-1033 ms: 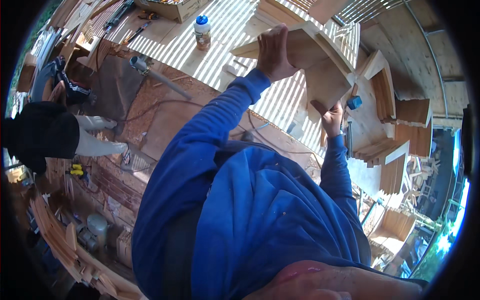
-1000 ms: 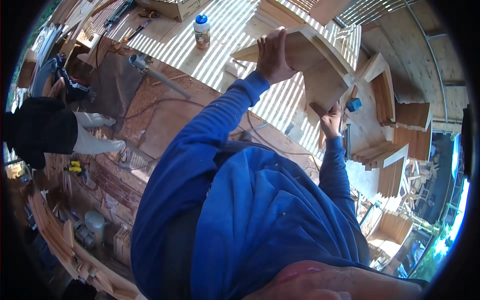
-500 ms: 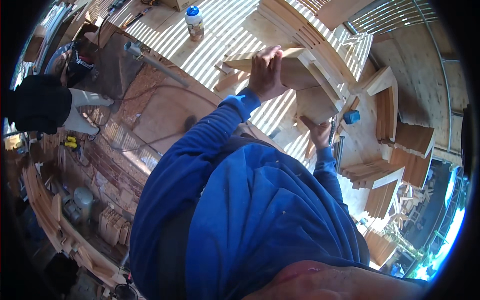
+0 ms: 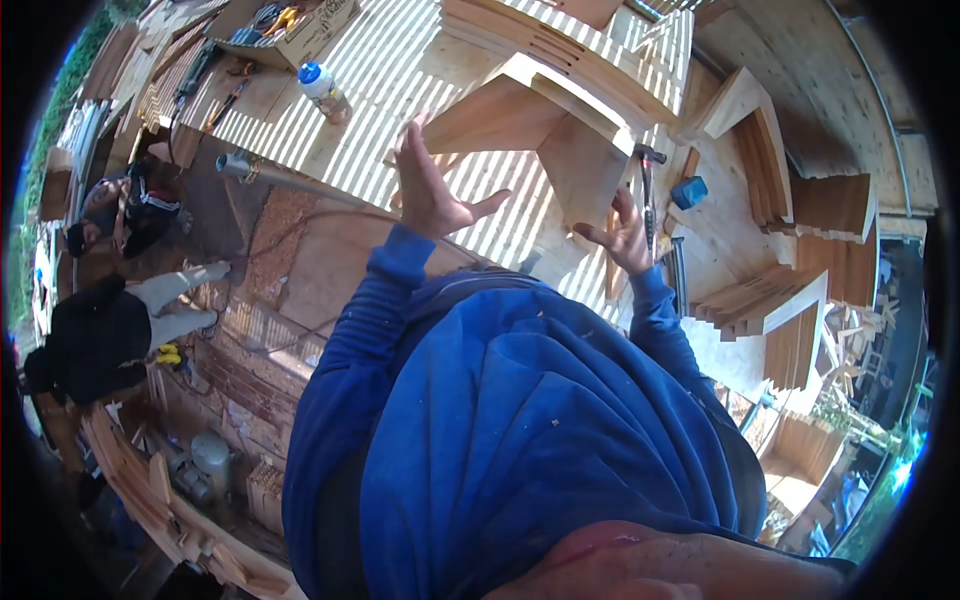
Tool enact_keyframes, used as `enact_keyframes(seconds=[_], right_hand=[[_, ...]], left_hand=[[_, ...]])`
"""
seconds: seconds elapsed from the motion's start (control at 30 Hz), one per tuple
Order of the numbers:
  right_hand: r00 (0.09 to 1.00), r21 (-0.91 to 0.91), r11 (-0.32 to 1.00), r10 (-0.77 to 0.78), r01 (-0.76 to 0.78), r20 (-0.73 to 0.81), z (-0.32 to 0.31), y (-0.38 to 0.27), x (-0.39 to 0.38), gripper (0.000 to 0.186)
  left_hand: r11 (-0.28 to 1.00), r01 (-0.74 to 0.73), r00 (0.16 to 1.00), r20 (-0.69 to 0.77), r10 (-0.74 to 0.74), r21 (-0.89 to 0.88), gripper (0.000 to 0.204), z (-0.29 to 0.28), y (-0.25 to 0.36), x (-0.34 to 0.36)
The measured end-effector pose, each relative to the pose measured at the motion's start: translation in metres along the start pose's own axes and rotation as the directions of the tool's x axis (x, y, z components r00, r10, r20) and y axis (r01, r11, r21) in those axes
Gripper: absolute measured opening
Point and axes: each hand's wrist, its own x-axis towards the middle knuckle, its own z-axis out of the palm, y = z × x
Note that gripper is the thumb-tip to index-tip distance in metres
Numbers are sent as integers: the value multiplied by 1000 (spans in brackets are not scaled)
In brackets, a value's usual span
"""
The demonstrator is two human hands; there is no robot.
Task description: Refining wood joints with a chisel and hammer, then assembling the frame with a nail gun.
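Note:
A V-shaped wooden piece made of two wide boards (image 4: 500,118) stands on the workbench in front of me. My left hand (image 4: 432,190) is apart from it, near its left end, with palm bare and fingers and thumb spread. By its right board, my right hand (image 4: 628,236) holds nothing, thumb and fingers apart. Whether its fingertips touch the board I cannot tell. Just beyond that hand lies a hammer (image 4: 648,185), with a small blue object (image 4: 688,192) to its right.
Stacks of angled wooden pieces (image 4: 765,300) line the right side. A blue-capped bottle (image 4: 325,93) and a cardboard box (image 4: 310,38) with tools stand at the far left of the sunlit, striped workbench (image 4: 390,75). Left of the bench, a person in black (image 4: 95,335) and another person (image 4: 140,205) are on the lower floor.
Both hands gripped the wooden piece before. My left hand has let go and moved left and nearer; my right hand has opened. The view has shifted, showing more of the left side.

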Motion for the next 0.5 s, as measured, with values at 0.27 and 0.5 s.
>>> enact_keyframes(seconds=[0.27,0.5], right_hand=[[999,45,998,32,-33,15,10,16,-10,50],[999,96,995,35,-37,20,39,15,-1,52]], left_hand=[[927,206,978,99,-183,-315,91,-15,-48,-3],[377,674,683,340,-647,-635,73,51,-108,23]])
